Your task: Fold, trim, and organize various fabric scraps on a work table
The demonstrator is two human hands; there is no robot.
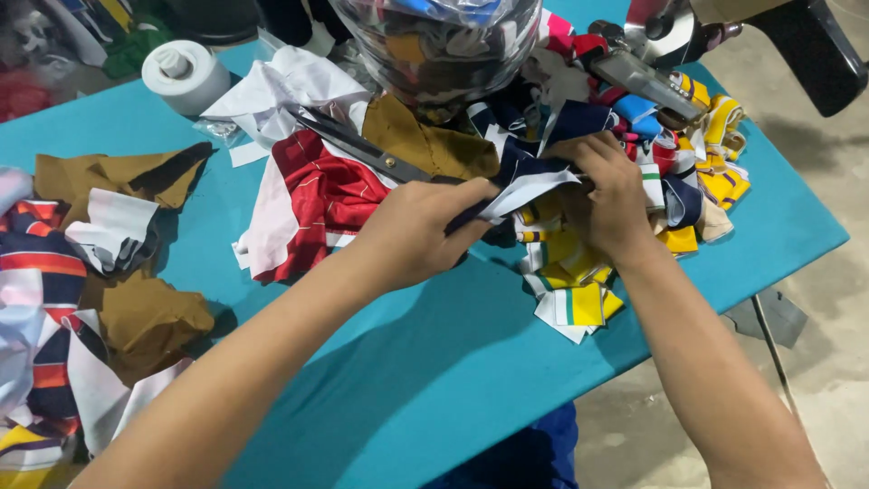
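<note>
Navy-and-white fabric strip [529, 186] is stretched right between the two hands, sitting over the middle of the teal surface [434, 362], so it's basically pinched at both ends. Left hand [421, 231] is curled closed on the strip's left end, and it looks like it's also got hold of the scissors [362, 145], though the handles are hidden under the hand so I can't tell for sure. The blades stick out up and to the left across a red striped piece [317, 195] and a mustard-brown piece [421, 140]. Right hand [611, 199] is closed too, fingers clamped down on the strip's other end, resting on top of a heap of yellow, white and navy scraps [579, 272]. Counting stuff: one pair of scissors, one roll of white tape [186, 77] at the far left corner, one clear plastic bag stuffed with scraps [439, 45] just beyond the hands, and one bigger pile of striped and brown pieces [81, 299] well off to the left. Loose scraps, way too many and too tangled to count. Beyond the right hand there's a metal machine [647, 63], partly cut off.
</note>
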